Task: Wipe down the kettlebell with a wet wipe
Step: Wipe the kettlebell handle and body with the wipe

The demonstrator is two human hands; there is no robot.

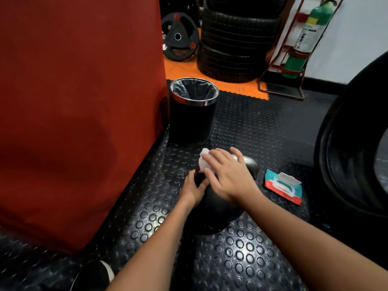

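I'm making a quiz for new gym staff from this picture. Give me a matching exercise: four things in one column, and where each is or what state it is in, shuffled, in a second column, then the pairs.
Things:
1. wet wipe
2. wipes pack
3. bin
4. kettlebell

Places or states:
A. lies on the floor with its lid open
B. stands by the red pad, lined with a bag
C. pressed on the handle under the right hand
D. steadied by the left hand

Pairs: 1-C, 2-A, 3-B, 4-D

The kettlebell [218,204] looked smooth, dark and faintly glossy. The floor [241,255] was shiny studded rubber. The bin [192,122] had a chrome rim.
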